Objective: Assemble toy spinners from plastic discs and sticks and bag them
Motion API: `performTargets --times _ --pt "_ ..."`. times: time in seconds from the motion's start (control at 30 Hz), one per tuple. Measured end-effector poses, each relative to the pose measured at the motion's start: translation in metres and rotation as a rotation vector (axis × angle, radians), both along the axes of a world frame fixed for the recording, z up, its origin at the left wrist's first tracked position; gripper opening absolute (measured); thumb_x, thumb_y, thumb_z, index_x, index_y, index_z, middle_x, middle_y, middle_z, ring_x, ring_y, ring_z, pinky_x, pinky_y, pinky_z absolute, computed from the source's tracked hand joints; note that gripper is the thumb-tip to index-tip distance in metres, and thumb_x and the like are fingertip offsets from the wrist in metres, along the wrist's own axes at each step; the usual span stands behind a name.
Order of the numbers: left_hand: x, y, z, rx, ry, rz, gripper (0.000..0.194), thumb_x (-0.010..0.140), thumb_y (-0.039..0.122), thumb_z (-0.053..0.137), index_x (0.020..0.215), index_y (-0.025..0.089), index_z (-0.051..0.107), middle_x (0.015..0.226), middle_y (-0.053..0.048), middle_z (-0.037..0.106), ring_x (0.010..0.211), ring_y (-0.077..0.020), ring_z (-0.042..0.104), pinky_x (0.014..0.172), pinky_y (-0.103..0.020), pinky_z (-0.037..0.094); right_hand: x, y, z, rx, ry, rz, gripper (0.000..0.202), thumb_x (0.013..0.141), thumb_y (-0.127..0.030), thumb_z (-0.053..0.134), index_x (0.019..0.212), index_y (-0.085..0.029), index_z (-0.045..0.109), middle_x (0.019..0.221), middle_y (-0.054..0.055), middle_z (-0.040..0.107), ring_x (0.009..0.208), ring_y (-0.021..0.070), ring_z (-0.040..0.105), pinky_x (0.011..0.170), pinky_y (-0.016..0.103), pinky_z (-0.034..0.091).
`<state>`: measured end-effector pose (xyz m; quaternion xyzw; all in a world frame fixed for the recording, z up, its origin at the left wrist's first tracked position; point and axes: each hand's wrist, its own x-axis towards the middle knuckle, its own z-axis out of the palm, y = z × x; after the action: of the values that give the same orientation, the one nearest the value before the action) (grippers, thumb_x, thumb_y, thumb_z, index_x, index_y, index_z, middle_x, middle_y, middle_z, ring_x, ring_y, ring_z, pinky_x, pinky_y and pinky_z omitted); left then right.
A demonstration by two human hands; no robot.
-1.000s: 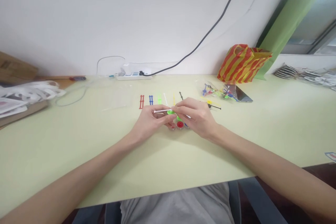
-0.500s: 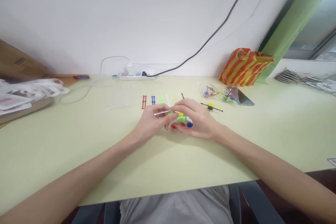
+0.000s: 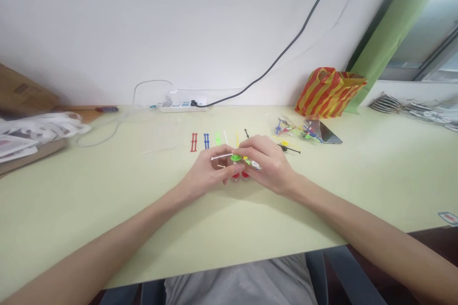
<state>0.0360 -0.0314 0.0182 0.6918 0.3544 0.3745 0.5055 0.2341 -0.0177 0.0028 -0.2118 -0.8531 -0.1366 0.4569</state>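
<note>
Both hands meet over the table, fingers curled together. Between their fingertips is a game spinner: a white arrow (image 3: 222,157) lying across a round green base (image 3: 236,157). My left hand (image 3: 203,170) is closed around its left side, thumb in front. From the right, my right hand (image 3: 270,166) pinches at the arrow's inner end; its fingers partly hide the piece. Red round bases (image 3: 245,175) show just below the fingers, with yellow and white ones partly covered by my right hand. Behind the hands lie red arrows (image 3: 193,142), blue arrows (image 3: 206,141) and green arrows (image 3: 218,138).
Further right are a black arrow spinner (image 3: 294,151), a clear bag of coloured parts (image 3: 284,126) and a dark phone (image 3: 329,132). A striped bag (image 3: 327,93) and a power strip (image 3: 183,108) stand along the wall. White straps (image 3: 46,126) lie at left.
The view has shifted slightly. My right hand has turned a little, covering some of the coloured bases seen before, while the green base under the white arrow shows more fully.
</note>
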Motion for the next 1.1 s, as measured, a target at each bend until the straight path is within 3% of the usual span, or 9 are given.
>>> performTargets --times 0.5,0.8,0.93,1.1 --pt "-0.002 0.004 -0.002 -0.016 -0.014 -0.046 0.025 0.084 0.041 0.080 0.090 0.019 0.070 0.064 0.002 0.064 0.056 -0.0102 0.054 0.058 -0.023 0.046 0.000 0.000 0.002 0.053 -0.070 -0.039 0.013 0.097 -0.014 0.056 0.094 -0.021 0.066 0.080 0.003 0.069 0.072 0.0163 0.057 0.067 0.034 0.040" --pt "-0.009 0.006 -0.009 -0.023 -0.010 0.038 0.028 0.087 0.042 0.076 0.104 0.019 0.074 0.061 0.004 0.056 0.058 -0.0118 0.051 0.059 -0.025 0.044 0.004 0.011 -0.004 -0.071 -0.010 0.061 0.019 0.097 -0.011 0.057 0.112 -0.019 0.065 0.095 0.009 0.068 0.084 0.0195 0.063 0.072 0.033 0.049" --pt "-0.009 0.006 -0.008 0.009 -0.011 0.072 0.028 0.085 0.043 0.078 0.101 0.020 0.074 0.064 0.003 0.058 0.058 -0.0117 0.052 0.059 -0.026 0.046 0.009 0.013 0.002 -0.124 -0.107 0.106 0.025 0.100 -0.024 0.062 0.125 -0.022 0.063 0.104 0.010 0.068 0.094 0.0216 0.062 0.081 0.036 0.050" --pt "-0.008 0.008 -0.006 0.114 0.013 0.163 0.027 0.082 0.044 0.080 0.093 0.020 0.072 0.065 0.003 0.057 0.055 -0.0106 0.049 0.057 -0.025 0.046 0.008 0.006 0.009 -0.090 -0.121 0.094 0.029 0.106 -0.019 0.048 0.133 -0.022 0.058 0.106 0.010 0.070 0.094 0.0209 0.062 0.080 0.036 0.047"
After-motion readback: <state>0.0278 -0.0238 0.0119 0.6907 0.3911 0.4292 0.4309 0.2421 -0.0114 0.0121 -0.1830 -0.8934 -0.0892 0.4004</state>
